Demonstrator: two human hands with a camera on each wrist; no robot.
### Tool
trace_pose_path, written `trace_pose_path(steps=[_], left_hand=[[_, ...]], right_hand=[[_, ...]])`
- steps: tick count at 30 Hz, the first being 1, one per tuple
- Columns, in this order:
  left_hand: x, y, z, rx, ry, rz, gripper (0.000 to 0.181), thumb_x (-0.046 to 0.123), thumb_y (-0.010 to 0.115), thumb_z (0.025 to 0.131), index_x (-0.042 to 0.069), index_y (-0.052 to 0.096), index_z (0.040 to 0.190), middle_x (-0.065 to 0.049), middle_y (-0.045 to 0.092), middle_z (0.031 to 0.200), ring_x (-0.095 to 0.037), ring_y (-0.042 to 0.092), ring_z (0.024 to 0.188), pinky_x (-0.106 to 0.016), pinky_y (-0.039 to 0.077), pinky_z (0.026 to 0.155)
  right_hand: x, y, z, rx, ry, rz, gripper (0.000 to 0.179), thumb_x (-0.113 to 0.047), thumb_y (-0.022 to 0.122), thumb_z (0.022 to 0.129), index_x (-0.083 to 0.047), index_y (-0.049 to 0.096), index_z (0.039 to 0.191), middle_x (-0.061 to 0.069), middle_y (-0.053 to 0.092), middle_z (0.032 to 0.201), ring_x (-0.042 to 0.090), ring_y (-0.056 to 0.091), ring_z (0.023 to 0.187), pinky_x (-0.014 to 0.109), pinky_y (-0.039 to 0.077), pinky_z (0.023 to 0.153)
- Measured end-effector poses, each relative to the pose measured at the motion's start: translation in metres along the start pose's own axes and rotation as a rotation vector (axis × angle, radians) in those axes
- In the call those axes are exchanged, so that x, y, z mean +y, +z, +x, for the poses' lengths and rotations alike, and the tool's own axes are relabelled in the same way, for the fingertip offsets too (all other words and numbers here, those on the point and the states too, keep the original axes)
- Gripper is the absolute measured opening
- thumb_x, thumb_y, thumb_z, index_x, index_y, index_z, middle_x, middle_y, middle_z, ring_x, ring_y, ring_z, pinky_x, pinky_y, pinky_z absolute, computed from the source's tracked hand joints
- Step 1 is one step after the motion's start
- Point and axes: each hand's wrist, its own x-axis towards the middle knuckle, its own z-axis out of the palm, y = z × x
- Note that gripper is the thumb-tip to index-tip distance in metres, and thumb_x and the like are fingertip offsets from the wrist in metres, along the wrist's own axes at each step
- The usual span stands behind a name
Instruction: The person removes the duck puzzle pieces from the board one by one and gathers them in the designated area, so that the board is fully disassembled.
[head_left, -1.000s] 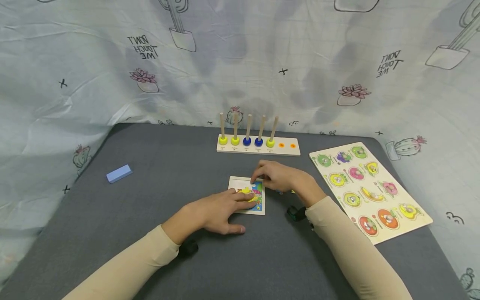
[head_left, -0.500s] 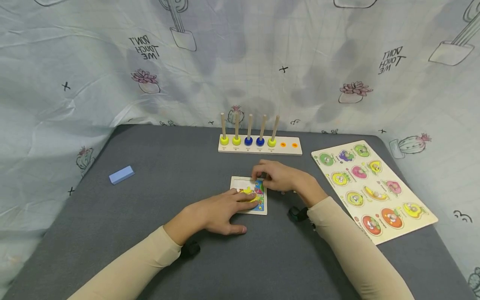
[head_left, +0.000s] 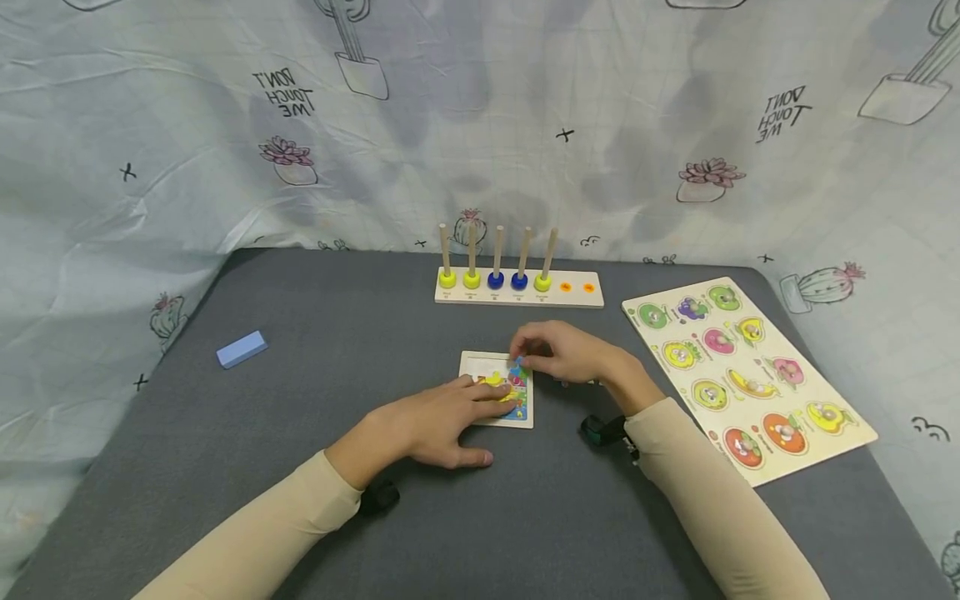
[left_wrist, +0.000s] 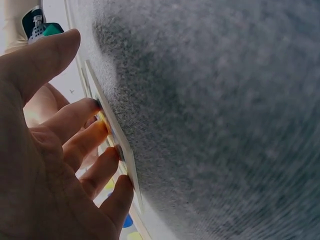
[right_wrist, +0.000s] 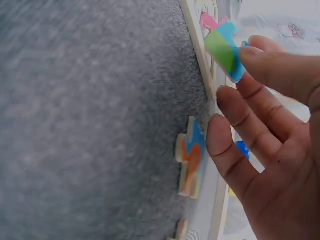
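Note:
A small wooden jigsaw tray with a pale frame lies mid-table, partly filled with colourful pieces. My left hand rests on its near left part, fingers extended over the pieces; in the left wrist view the fingertips press at its surface. Over the tray's far right corner my right hand pinches a blue and green jigsaw piece between thumb and fingers, tilted beside a pink piece. A loose blue and orange jigsaw piece lies on the table below that hand.
Behind the tray stands a wooden peg board with yellow and blue rings. A fruit knob puzzle lies at the right, beside the right forearm. A blue block sits far left. Patterned cloth hangs behind the table.
The right hand's fingers have shifted slightly at the tray's corner, and the blue and green piece now shows tilted up between them. The left hand stays in place.

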Motion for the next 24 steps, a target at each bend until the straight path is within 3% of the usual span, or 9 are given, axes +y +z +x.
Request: trace_pose_path(steps=[6, 16, 21, 24], left_hand=[[0.000, -0.001, 0.000, 0.007, 0.003, 0.006, 0.076, 0.053, 0.063, 0.098, 0.031, 0.032, 0.163, 0.009, 0.024, 0.170, -0.026, 0.028, 0.153, -0.050, 0.032, 0.119], [0.000, 0.000, 0.000, 0.009, -0.002, 0.012, 0.077, 0.054, 0.063, 0.097, 0.031, 0.031, 0.163, 0.009, 0.024, 0.170, -0.026, 0.030, 0.151, -0.050, 0.034, 0.118], [0.000, 0.000, 0.000, 0.013, -0.016, 0.025, 0.076, 0.052, 0.064, 0.097, 0.032, 0.031, 0.163, 0.009, 0.025, 0.169, -0.027, 0.030, 0.151, -0.050, 0.034, 0.118], [0.000, 0.000, 0.000, 0.013, -0.013, 0.026, 0.076, 0.052, 0.064, 0.097, 0.032, 0.031, 0.163, 0.009, 0.025, 0.169, -0.027, 0.030, 0.151, -0.051, 0.033, 0.118]], right_hand=[[0.003, -0.002, -0.004, 0.043, 0.012, 0.073, 0.015, -0.007, 0.058, 0.105, -0.007, 0.070, 0.113, 0.007, 0.071, 0.106, 0.026, 0.064, 0.087, 0.038, 0.053, 0.078], [-0.001, -0.010, -0.011, 0.061, -0.008, 0.168, 0.020, -0.007, 0.057, 0.105, -0.002, 0.069, 0.120, 0.016, 0.066, 0.098, 0.024, 0.053, 0.051, 0.035, 0.052, 0.059], [-0.006, -0.011, -0.016, 0.032, -0.016, 0.191, 0.022, -0.008, 0.056, 0.106, 0.000, 0.067, 0.123, 0.024, 0.062, 0.087, 0.025, 0.051, 0.050, 0.036, 0.050, 0.053], [-0.009, -0.012, -0.021, 0.027, -0.018, 0.181, 0.023, -0.009, 0.055, 0.106, -0.001, 0.067, 0.124, 0.021, 0.062, 0.086, 0.023, 0.052, 0.054, 0.034, 0.049, 0.055]])
